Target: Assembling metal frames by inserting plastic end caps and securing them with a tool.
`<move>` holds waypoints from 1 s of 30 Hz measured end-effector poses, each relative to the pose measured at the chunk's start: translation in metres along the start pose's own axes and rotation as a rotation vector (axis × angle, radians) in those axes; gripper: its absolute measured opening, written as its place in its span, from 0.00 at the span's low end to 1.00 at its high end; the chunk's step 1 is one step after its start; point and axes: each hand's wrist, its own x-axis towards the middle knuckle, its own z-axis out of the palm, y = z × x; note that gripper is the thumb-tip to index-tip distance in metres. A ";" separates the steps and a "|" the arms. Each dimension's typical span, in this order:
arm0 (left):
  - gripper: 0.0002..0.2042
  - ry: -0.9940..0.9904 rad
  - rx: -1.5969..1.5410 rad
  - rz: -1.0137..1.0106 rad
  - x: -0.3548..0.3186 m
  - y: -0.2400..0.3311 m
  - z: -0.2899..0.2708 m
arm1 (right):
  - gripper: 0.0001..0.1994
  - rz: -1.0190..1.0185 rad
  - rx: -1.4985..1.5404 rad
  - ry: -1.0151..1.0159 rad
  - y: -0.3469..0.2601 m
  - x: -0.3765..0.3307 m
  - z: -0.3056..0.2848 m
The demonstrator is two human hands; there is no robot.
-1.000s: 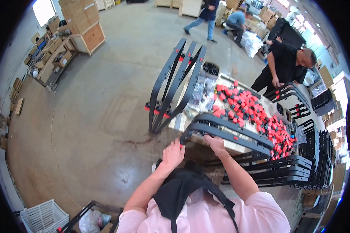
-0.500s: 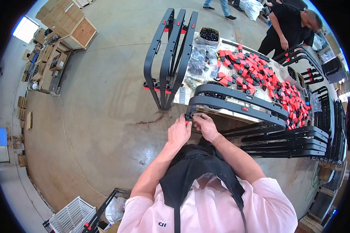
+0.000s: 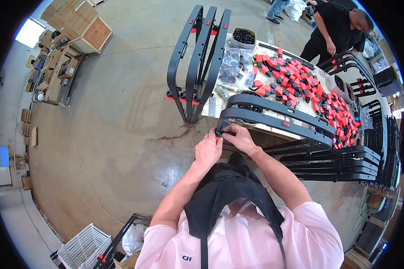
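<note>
My left hand (image 3: 208, 148) and my right hand (image 3: 238, 137) meet at the near end of a long black curved frame (image 3: 278, 117) lying across the table's front edge. Both hands pinch that end, where a small red part shows between the fingers. The frame has two parallel black bars and a small red tab midway. Behind it the table (image 3: 211, 109) carries a big spread of red-and-black clips (image 3: 300, 83).
Three black frames (image 3: 197, 58) lean upright at the table's left end. A stack of black frames (image 3: 341, 163) lies to my right. A person in black (image 3: 334, 33) works at the far side. Cardboard boxes (image 3: 78, 22) stand far left; a white crate (image 3: 83, 246) sits near my feet.
The view has tilted down and closer. My hands have come together at the frame's near end, from being spread apart along it a second ago.
</note>
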 end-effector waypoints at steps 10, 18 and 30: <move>0.27 -0.003 -0.026 0.002 -0.001 0.000 -0.002 | 0.17 -0.113 -0.127 0.009 0.001 0.000 -0.002; 0.28 -0.031 -0.039 -0.010 0.001 0.000 -0.005 | 0.20 0.067 -0.073 -0.094 0.007 0.014 0.001; 0.27 -0.019 -0.019 0.016 0.001 -0.001 -0.005 | 0.18 -0.005 0.010 -0.104 0.012 0.006 -0.002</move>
